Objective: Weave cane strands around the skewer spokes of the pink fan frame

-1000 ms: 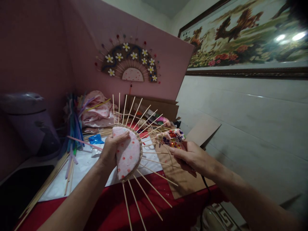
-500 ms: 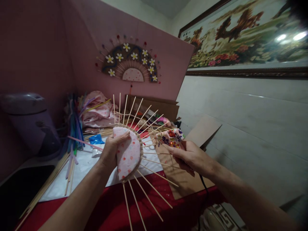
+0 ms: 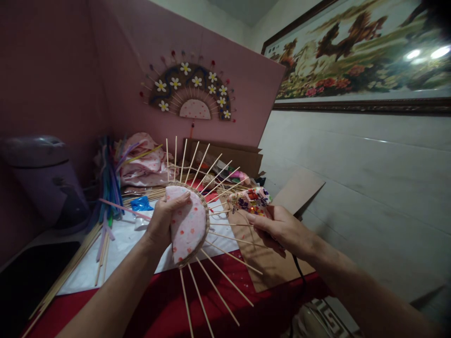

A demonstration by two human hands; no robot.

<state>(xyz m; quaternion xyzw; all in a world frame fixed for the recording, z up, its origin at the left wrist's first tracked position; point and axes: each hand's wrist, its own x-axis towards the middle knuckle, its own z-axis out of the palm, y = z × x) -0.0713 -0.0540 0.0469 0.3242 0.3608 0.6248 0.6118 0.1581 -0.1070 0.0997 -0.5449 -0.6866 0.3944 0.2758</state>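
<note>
A half-round pad (image 3: 188, 225) in pink dotted cloth, edged with braided cord, has thin wooden sticks (image 3: 225, 274) fanning out from its curved edge. My left hand (image 3: 165, 217) grips it by the straight side, thumb on the cloth. To the right, my right hand (image 3: 278, 227) is wrapped round a tool covered in flowered cloth (image 3: 252, 201), with a small orange light and a black cord below. The tool's tip is near the sticks on the pad's right side; whether it touches them I cannot tell.
Pipe cleaners (image 3: 112, 180), loose sticks (image 3: 66, 270) and crumpled pink cloth (image 3: 144, 159) lie at the left and back. Cardboard (image 3: 278, 274) lies on the red tablecloth (image 3: 155, 307). A finished fan decoration (image 3: 195, 109) hangs on the pink board behind. A lilac container (image 3: 52, 192) stands far left.
</note>
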